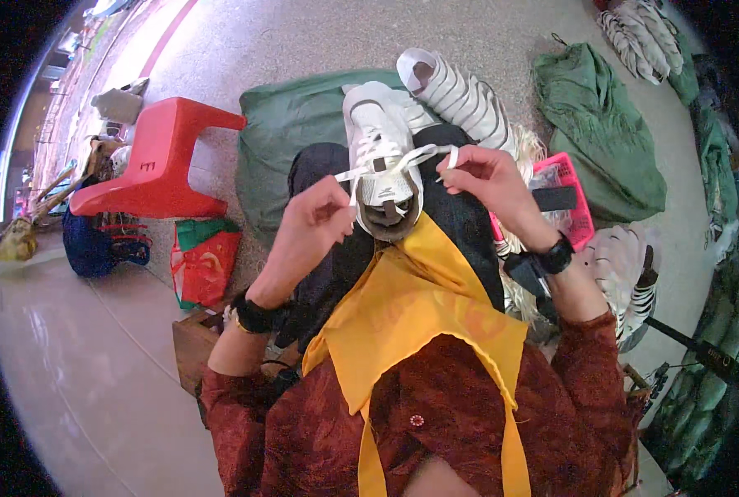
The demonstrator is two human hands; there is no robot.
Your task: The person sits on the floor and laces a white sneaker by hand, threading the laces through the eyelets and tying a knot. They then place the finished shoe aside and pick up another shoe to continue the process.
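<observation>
A white sneaker (375, 124) rests between my knees, toe pointing away and its dark-lined opening toward me. White shoelace (426, 151) runs through its eyelets, and both loose ends come out at the top near the tongue (388, 189). My left hand (316, 222) pinches one lace end at the shoe's left side. The other end is held between thumb and fingers of my right hand (487, 180), drawn out to the right. The lace sags slightly between the shoe and my right hand.
A green cloth (274, 124) lies under the shoe, with nested white shoe uppers (461, 95) beyond. To the right are a pink basket (581, 203), pale lace bundles (528, 149) and a green sack (597, 124). A red stool (158, 161) and red bag (208, 265) stand left.
</observation>
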